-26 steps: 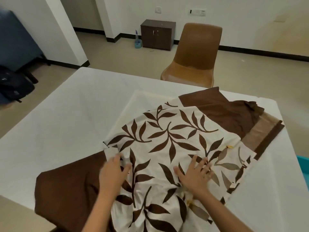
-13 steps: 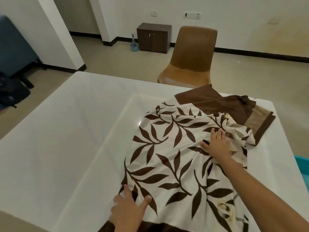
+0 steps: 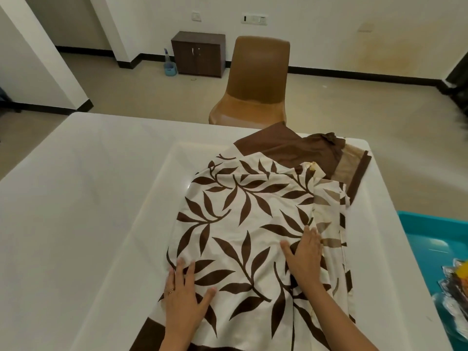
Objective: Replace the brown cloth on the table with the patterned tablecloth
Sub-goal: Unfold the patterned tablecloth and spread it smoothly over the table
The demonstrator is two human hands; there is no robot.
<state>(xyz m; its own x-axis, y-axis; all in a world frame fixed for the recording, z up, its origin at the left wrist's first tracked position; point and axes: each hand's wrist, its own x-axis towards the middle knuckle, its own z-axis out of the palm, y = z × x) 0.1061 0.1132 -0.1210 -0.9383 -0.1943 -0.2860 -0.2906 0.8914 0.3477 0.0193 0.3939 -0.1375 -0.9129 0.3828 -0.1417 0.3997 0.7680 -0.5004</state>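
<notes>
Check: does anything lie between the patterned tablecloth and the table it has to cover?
Yes. The brown cloth lies under the patterned tablecloth, showing past its far edge and at the near edge below the left hand, so it keeps it off the table. Nothing separates the hands from it.

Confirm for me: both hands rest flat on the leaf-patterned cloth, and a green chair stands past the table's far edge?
The chair is brown, not green, as the head view shows. The left hand and right hand do rest flat on the leaf-patterned cloth.
</notes>
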